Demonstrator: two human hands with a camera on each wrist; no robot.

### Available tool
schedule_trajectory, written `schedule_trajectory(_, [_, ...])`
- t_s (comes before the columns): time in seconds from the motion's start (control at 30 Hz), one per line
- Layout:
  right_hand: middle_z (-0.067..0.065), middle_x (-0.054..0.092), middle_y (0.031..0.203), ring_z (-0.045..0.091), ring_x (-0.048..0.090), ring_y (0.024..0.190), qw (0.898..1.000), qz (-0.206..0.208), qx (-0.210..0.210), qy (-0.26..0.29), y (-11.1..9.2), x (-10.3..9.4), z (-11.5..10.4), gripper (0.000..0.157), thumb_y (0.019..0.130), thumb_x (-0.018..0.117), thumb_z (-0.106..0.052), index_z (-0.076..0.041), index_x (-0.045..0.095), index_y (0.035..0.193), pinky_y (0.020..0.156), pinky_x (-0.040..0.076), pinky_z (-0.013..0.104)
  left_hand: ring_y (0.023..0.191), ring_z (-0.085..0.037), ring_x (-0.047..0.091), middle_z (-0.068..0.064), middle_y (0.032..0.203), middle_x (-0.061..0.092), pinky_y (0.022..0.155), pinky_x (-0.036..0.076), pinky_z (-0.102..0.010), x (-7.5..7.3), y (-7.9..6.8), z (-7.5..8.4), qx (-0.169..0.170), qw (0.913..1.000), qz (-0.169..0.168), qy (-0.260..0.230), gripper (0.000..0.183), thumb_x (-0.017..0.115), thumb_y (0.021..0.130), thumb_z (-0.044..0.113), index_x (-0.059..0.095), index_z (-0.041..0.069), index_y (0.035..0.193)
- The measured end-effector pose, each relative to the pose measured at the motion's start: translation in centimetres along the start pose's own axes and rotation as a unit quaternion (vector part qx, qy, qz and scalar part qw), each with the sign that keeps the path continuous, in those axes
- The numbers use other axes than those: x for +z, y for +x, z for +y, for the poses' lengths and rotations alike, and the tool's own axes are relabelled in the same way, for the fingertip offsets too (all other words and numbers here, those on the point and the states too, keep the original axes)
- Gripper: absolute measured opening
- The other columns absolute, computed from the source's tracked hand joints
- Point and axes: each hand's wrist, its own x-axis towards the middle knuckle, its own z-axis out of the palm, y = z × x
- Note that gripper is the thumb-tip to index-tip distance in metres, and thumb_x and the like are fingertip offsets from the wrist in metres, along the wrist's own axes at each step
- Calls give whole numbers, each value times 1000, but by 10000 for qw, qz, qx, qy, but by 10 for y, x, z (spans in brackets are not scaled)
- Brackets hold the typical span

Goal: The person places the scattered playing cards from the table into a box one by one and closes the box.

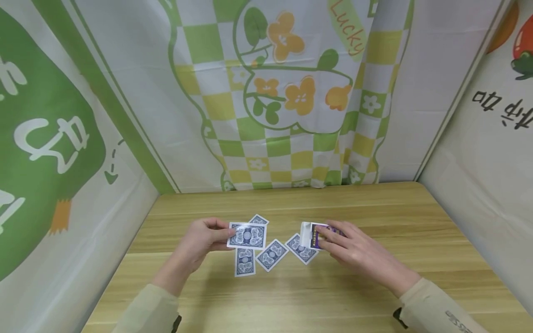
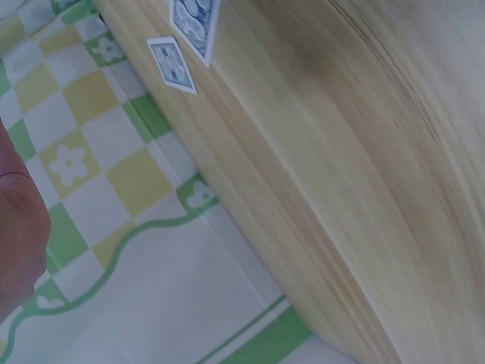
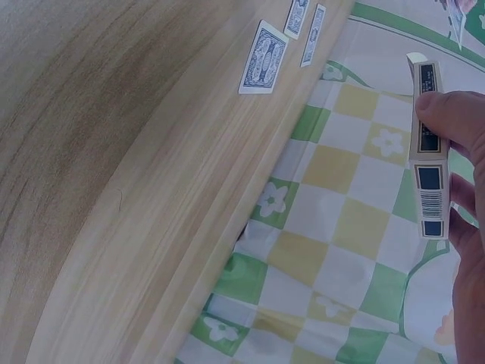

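Observation:
In the head view my left hand (image 1: pixel 200 243) pinches a blue-backed playing card (image 1: pixel 255 241) by its left edge, back facing up. Whether more cards lie under it cannot be seen. My right hand (image 1: pixel 354 245) grips a small card box (image 1: pixel 306 233), dark and purple with a white end flap standing out to the left. The right wrist view shows that box (image 3: pixel 430 189) edge-on between thumb and fingers, with a barcode on its narrow side. Only part of the left hand (image 2: pixel 19 227) appears in the left wrist view, its card out of frame.
Several blue-backed cards lie face down on the wooden table (image 1: pixel 291 296), among them a tilted card (image 1: pixel 272 255), an upright card (image 1: pixel 244 266) and one card (image 1: pixel 303 254) partly under the box. A patterned curtain (image 1: pixel 287 152) hangs behind the table's far edge.

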Motion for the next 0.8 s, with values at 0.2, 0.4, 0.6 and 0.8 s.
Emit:
schedule_trajectory(0.2, [5, 60, 146, 31, 56, 131, 10000, 74, -53, 16, 1, 0, -1, 50, 111, 24, -28, -14, 68, 130, 102, 56, 46, 78, -25, 74, -15, 94, 69, 76, 66, -37, 19, 1, 4, -13, 9998, 74, -159, 16, 77, 86, -2, 68, -8, 98])
schedule_trajectory(0.4, [5, 59, 147, 32, 57, 131, 9999, 63, -94, 40, 1, 0, -1, 50, 112, 24, -28, -14, 67, 131, 103, 55, 47, 78, -24, 73, -15, 96, 68, 75, 66, -36, 37, 7, 4, 30, 9997, 122, -188, 17, 78, 86, -1, 69, -8, 99])
schedule_trajectory(0.6, [5, 60, 146, 32, 57, 131, 9998, 107, -163, 34, 2, 1, -1, 49, 112, 24, -28, -14, 68, 131, 103, 56, 47, 73, -22, 72, -14, 92, 69, 71, 66, -35, 52, 14, 1, 71, 9996, 101, -257, 15, 78, 85, -2, 70, -6, 98])
schedule_trajectory(0.8, [5, 59, 147, 33, 57, 130, 9998, 118, -184, 45, 2, 2, -1, 50, 111, 24, -28, -13, 68, 131, 102, 56, 46, 71, -19, 69, -11, 89, 67, 71, 66, -37, 62, 18, -4, 163, 9992, -16, -368, 14, 77, 84, -4, 69, -6, 95])
